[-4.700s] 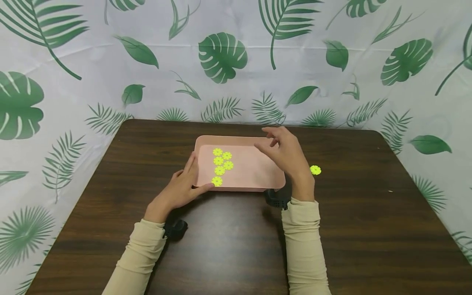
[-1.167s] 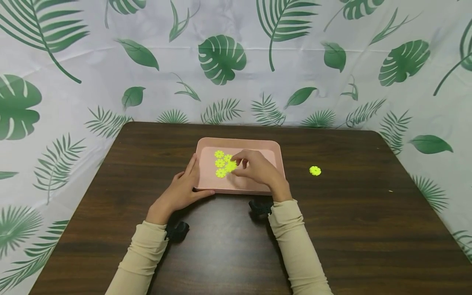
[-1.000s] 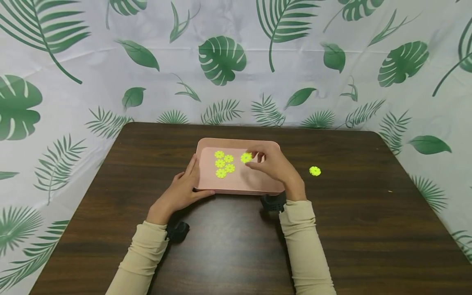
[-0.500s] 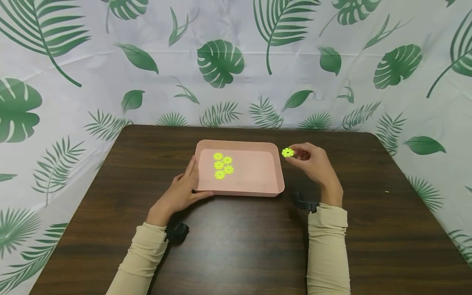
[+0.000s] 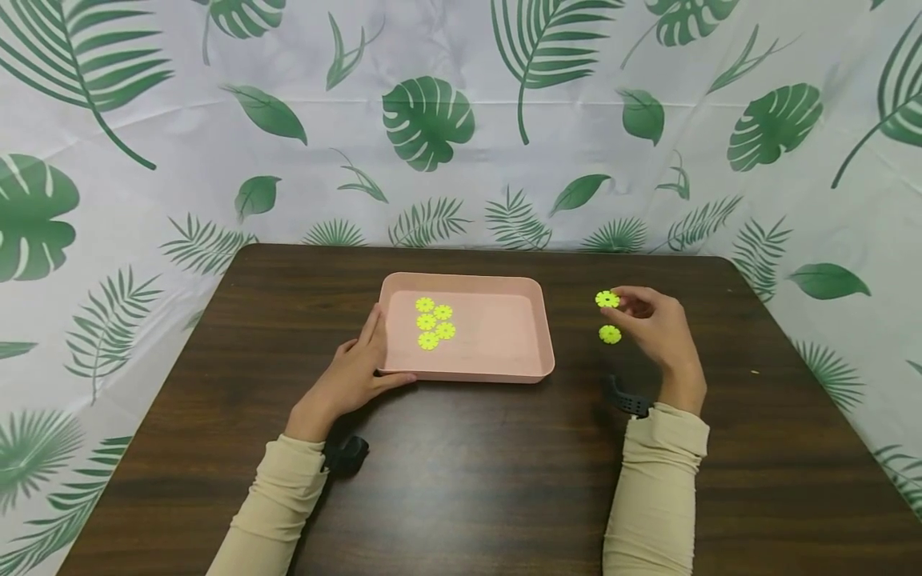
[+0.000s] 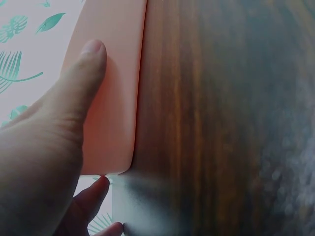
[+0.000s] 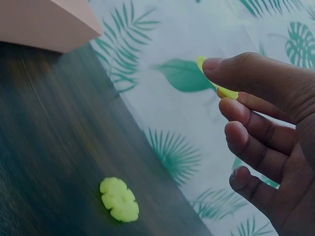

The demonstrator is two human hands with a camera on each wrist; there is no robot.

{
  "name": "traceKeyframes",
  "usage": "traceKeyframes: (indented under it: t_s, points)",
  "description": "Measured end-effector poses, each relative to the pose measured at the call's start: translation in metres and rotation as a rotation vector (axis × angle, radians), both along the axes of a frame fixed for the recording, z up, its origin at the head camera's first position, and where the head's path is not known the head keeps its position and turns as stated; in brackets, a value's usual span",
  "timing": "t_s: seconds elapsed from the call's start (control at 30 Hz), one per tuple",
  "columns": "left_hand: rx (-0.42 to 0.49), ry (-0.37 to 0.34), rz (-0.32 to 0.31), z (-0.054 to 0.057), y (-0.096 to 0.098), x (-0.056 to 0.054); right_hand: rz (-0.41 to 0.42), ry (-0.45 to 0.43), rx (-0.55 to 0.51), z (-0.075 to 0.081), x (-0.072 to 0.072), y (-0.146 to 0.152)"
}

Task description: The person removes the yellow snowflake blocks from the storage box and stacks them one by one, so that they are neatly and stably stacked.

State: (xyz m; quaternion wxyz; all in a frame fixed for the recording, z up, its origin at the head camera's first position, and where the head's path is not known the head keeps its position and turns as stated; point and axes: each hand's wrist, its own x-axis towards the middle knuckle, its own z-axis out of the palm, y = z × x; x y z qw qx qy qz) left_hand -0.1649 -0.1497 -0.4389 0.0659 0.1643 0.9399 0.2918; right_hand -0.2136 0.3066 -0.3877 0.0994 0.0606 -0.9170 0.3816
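Note:
Between thumb and fingertips, my right hand (image 5: 659,328) pinches a yellow-green notched disc (image 5: 607,299) with a small centre hole, held to the right of the tray. In the right wrist view this pinched disc (image 7: 227,92) shows nearly edge-on. A second disc of the same kind (image 5: 610,334) lies on the table just below it in the head view. My left hand (image 5: 346,372) rests at the pink tray's (image 5: 504,372) near left corner. Its fingers lie along the left side, and the thumb (image 6: 91,73) lies straight against the front wall. Several like discs (image 5: 426,322) lie in the tray's left half.
The dark wood-grain table (image 5: 446,496) extends around the tray. Behind it hangs a white cloth with green leaf prints (image 5: 430,124). A tiny pale speck (image 5: 755,371) is on the table at the right. Each wrist wears a black band device (image 5: 347,456).
My right hand has picked a disc out of the tray and carried it right, over the rim, to above the disc on the table. The left hand has stayed at the tray.

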Motion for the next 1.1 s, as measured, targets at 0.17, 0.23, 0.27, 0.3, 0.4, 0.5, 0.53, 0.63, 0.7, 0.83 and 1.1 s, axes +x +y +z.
traceKeyframes:
  t_s: [0.17,0.23,0.27,0.3,0.4,0.5,0.53,0.63,0.7,0.83,1.1]
  points:
    - [-0.014,0.018,0.009,0.001,0.002,0.001,-0.020,-0.025,-0.015,-0.005,0.002,0.009]
    - [-0.014,0.023,0.015,0.001,0.002,0.001,-0.030,-0.043,-0.015,-0.009,0.002,0.012]
    - [-0.013,0.023,0.018,0.001,0.003,0.001,-0.034,-0.051,-0.013,-0.011,0.002,0.014]
    - [-0.012,0.021,0.020,0.001,0.003,0.000,-0.038,-0.058,-0.015,-0.014,0.002,0.016]
    - [-0.007,0.017,0.023,0.000,0.003,0.000,-0.049,-0.075,-0.022,-0.021,0.001,0.023]
    - [-0.007,0.013,0.024,0.000,0.003,-0.001,-0.056,-0.100,-0.033,-0.028,0.001,0.029]
    - [-0.006,0.012,0.024,-0.001,0.003,-0.001,-0.057,-0.110,-0.036,-0.030,0.002,0.030]
    - [-0.004,0.007,0.023,-0.001,0.003,-0.002,-0.057,-0.143,-0.045,-0.036,0.003,0.034]
    - [-0.005,0.004,0.023,-0.001,0.002,-0.002,-0.054,-0.161,-0.048,-0.039,0.002,0.035]
    - [-0.007,0.001,0.027,-0.001,0.002,-0.001,-0.053,-0.201,-0.022,-0.045,0.001,0.036]
    - [-0.016,0.027,0.009,0.001,0.004,-0.002,-0.066,-0.286,-0.044,-0.052,-0.002,0.036]
